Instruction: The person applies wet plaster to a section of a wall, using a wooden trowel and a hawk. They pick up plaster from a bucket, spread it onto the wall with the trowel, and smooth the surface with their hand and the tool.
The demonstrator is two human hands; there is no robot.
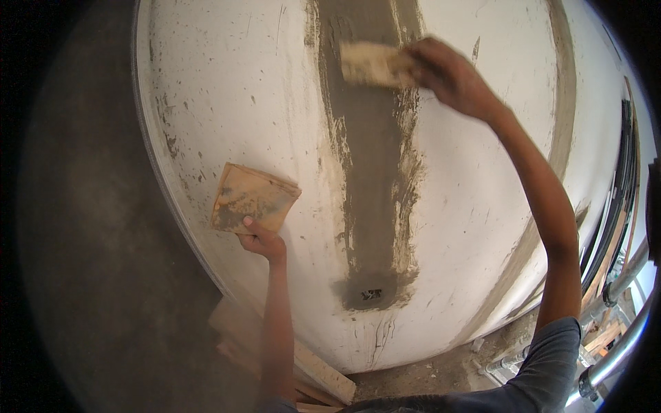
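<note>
My left hand (261,241) grips a stack of tan sandpaper sheets (251,193), thumb on top, in front of the white wall; grey smudges mark the top sheet. Higher up, my right hand (444,76) is closed round a pale tan pad (375,64), perhaps folded sandpaper, blurred by motion. That pad lies against the upper part of a broad grey plaster strip (372,179), which runs down the wall with rough, flaking edges. At the strip's lower end sits a small dark recessed box (372,294).
The white wall (282,103) carries more grey strips (563,89) on the right. Metal poles (620,337) and dark pipes (613,199) stand at the far right. Boards (323,375) lie at the wall's foot. A dark area (89,206) borders the wall's left edge.
</note>
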